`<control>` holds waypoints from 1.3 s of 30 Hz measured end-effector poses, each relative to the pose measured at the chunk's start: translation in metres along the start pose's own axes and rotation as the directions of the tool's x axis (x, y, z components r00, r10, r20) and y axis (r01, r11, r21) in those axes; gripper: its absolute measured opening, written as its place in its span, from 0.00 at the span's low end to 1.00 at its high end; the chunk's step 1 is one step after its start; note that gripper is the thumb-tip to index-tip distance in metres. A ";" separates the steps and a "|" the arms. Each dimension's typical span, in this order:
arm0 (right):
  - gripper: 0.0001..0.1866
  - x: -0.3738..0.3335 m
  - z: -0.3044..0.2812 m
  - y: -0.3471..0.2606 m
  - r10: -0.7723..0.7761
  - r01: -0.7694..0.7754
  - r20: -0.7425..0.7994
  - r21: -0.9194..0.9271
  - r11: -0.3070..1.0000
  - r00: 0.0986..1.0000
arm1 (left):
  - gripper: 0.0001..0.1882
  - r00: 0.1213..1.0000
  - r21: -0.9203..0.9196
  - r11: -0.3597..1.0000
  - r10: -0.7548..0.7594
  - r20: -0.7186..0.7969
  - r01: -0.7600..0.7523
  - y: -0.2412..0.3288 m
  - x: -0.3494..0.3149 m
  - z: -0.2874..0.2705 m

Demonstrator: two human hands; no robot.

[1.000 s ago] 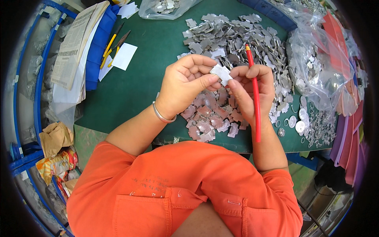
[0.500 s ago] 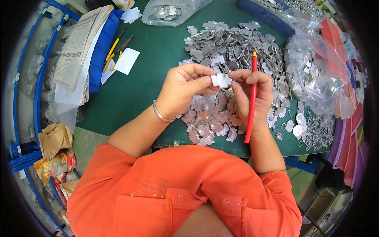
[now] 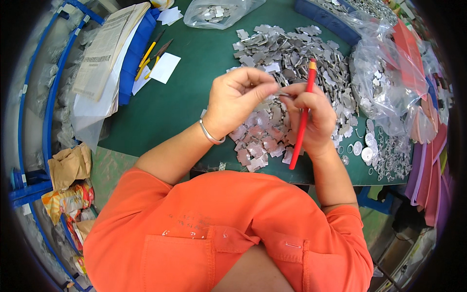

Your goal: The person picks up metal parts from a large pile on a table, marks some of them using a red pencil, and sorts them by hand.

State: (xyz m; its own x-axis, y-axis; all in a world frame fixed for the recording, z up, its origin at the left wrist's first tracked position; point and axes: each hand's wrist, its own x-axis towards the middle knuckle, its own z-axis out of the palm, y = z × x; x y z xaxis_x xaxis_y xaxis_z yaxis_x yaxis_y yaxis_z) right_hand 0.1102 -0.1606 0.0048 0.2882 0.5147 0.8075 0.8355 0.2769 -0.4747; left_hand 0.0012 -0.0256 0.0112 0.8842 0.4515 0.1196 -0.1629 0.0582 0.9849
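Observation:
My left hand [image 3: 238,100] and my right hand [image 3: 311,119] meet above a green table [image 3: 189,92], over a heap of small flat grey metal pieces [image 3: 287,53]. Fingertips of both hands pinch one small grey piece [image 3: 283,94] between them; it is mostly hidden by the fingers. My right hand also grips a long red pencil-like tool [image 3: 302,117], which runs from above the knuckles down past the wrist. A silver bangle [image 3: 210,135] sits on my left wrist. More grey pieces [image 3: 258,141] lie under my hands near the table's front edge.
Clear plastic bags of metal parts lie at the right [image 3: 384,82] and at the top [image 3: 219,10]. Round metal washers [image 3: 369,148] are scattered at the right. Papers [image 3: 104,53], pencils [image 3: 148,53] and a white card [image 3: 164,67] lie at the left. Crumpled bags [image 3: 68,168] sit on the floor.
The white-grey piece that showed plainly between my fingers is now nearly covered by them. My hands have stayed together over the heap, and the red tool still stands along my right hand.

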 end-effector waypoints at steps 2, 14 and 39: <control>0.07 0.013 -0.027 0.005 -0.204 0.197 -0.059 -0.107 0.975 0.977 | 0.08 0.971 0.157 0.962 0.235 -0.044 -0.225 0.003 0.010 -0.009; 0.06 0.010 -0.076 0.006 0.210 -0.287 -0.248 -0.338 0.896 0.946 | 0.12 0.973 0.851 0.476 0.158 0.167 -0.223 -0.031 0.017 -0.031; 0.16 -0.026 -0.010 -0.047 0.742 -0.627 0.160 0.666 0.406 0.651 | 0.11 0.856 -0.371 0.773 -0.485 0.177 0.515 0.023 -0.034 0.004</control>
State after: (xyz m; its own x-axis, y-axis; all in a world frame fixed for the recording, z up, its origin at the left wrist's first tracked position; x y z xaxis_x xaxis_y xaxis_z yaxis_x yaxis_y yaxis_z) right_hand 0.0681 -0.1954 0.0097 0.7328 0.6703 0.1168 -0.1532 0.3299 -0.9315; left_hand -0.0313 -0.0434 0.0304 0.9137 0.2009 -0.3534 0.1669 0.6073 0.7768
